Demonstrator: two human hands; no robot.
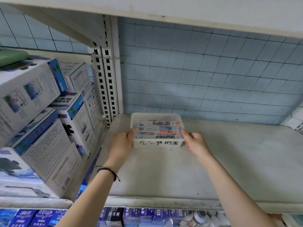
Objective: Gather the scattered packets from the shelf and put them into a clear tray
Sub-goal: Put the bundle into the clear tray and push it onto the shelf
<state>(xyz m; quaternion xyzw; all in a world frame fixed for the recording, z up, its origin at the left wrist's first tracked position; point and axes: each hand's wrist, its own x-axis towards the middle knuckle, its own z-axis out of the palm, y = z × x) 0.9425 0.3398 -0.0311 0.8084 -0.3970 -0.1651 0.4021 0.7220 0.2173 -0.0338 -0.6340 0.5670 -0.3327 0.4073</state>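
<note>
Your left grip (122, 141) holds the left end of the translucent white plastic tray (157, 144), with the thumb over the rim and the other fingers hidden behind the side wall. Your right grip (196, 142) clasps the right end, thumb at the rim and fingers curled against the wall. The tray is low over the pale grey metal shelf (229, 161), towards its back left corner and near the blue tiled wall (213, 71). Whether it touches the shelf cannot be told. Black handwriting runs across its front wall. Inside lie the long flat orange-and-blue packets (159, 128), stacked lengthwise and overlapping. A black cord bracelet (108, 171) circles your left wrist. White-and-blue cardboard boxes (41, 99) are stacked in the bay to the left.
</note>
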